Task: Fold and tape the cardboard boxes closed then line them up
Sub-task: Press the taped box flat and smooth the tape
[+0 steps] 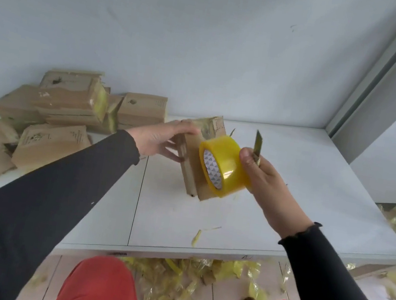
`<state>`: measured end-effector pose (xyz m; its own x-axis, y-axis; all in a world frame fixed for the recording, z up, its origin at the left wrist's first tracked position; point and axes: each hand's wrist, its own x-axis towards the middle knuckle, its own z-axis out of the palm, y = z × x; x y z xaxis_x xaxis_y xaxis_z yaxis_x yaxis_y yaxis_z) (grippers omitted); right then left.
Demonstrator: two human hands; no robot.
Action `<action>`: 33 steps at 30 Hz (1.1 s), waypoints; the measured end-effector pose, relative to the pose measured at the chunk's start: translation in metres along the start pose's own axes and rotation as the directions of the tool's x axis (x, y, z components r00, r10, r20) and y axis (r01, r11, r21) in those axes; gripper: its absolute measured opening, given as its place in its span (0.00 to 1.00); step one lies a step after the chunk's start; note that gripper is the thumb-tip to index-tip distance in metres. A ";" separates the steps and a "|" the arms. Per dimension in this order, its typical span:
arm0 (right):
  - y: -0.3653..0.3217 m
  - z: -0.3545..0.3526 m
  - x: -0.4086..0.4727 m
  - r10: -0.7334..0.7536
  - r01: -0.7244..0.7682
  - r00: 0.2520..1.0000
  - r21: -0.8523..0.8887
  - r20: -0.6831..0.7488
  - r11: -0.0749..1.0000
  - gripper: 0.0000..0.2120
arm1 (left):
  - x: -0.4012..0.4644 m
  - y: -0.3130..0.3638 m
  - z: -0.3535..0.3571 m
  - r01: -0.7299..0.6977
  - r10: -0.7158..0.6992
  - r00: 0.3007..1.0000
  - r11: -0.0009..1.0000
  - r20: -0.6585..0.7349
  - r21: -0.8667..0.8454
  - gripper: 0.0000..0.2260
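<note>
A cardboard box (194, 159) was stood on its edge near the middle of a white table (302, 181), tilted, with its flaps toward the far side. The left hand (161, 139) was laid against the box's upper left side, the fingers nearly straight over the top edge and the thumb set against the near face; whether the box was truly gripped or only steadied could not be told. A roll of yellow tape (225, 166) was held in front of the box by the right hand (265, 175), its printed white core turned toward the camera. A utility knife (258, 147) was pinched in the same hand, between the thumb and the curled fingers, with its blade pointed upward. Both arms were covered by black sleeves. A pile of other cardboard boxes (70, 105) was seen at the far left of the table, stacked loosely against the pale wall (209, 36), several marked with yellow tape; flattened or crumpled pieces were lying at the left edge. A few yellow tape scraps (198, 236) were lying on the table near its front edge. Many more scraps (172, 279) were scattered on the tiled floor below the table, beside knees clothed in red trousers (99, 289).
</note>
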<state>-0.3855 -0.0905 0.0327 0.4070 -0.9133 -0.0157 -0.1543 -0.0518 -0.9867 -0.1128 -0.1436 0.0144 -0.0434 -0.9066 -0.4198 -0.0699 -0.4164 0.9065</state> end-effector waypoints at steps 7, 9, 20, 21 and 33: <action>0.005 0.001 -0.005 -0.004 0.010 0.997 -0.067 0.081 0.998 0.18 | 0.003 -0.050 0.001 0.177 -0.171 0.983 0.981 -0.070 0.082 0.25; 0.006 0.009 -0.002 -0.036 0.043 0.994 -0.069 0.102 0.997 0.19 | 0.006 -0.057 0.000 -0.083 0.143 0.976 0.941 -0.164 0.329 0.25; 0.018 0.014 0.009 0.051 -0.055 0.984 0.021 0.171 0.998 0.10 | 0.002 -0.069 -0.010 -0.537 0.506 0.803 0.385 0.314 0.751 0.25; 0.018 0.015 0.009 0.058 -0.062 0.983 0.020 0.172 0.998 0.13 | 0.000 -0.067 -0.011 -0.535 0.466 0.810 0.338 0.356 0.774 0.29; 0.001 0.022 -0.038 -0.029 0.027 0.999 -0.040 -0.033 0.999 0.18 | 0.001 -0.059 -0.012 -0.406 0.298 0.885 0.118 0.358 0.906 0.41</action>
<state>-0.3813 -0.0472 0.0286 0.3815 -0.9242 0.0180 -0.1789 -0.0929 -0.9795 -0.0970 -0.1203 -0.0388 -0.4160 -0.9017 -0.1178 -0.8936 0.3814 0.2368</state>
